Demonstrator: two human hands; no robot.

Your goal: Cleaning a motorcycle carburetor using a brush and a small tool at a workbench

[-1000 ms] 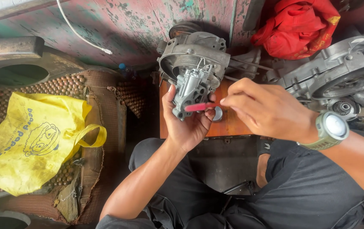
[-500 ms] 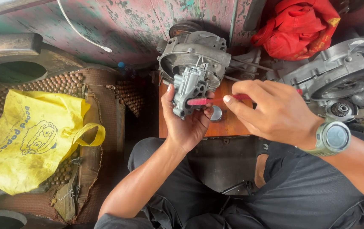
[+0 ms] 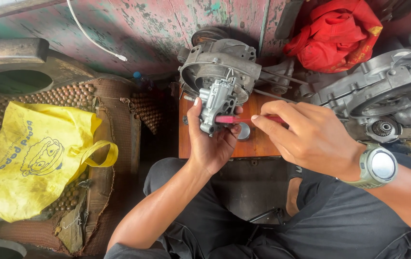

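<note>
While left hand (image 3: 211,144) grips carburetor (image 3: 217,103) | red tool (image 3: 236,119) touching, right hand (image 3: 308,139)

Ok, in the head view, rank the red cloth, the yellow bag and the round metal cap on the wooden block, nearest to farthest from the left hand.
1. Round metal cap: on the wooden block, just right of the left hand.
2. Red cloth: upper right, against the wall.
3. Yellow bag: far left, on the beaded mat.

Small wooden board (image 3: 258,144) at center, bearing a round metal cap (image 3: 243,131) and, at its twelve o'clock edge, a grey engine housing (image 3: 222,64). At nine o'clock, beaded mat (image 3: 71,96) under a yellow bag (image 3: 33,163).
</note>
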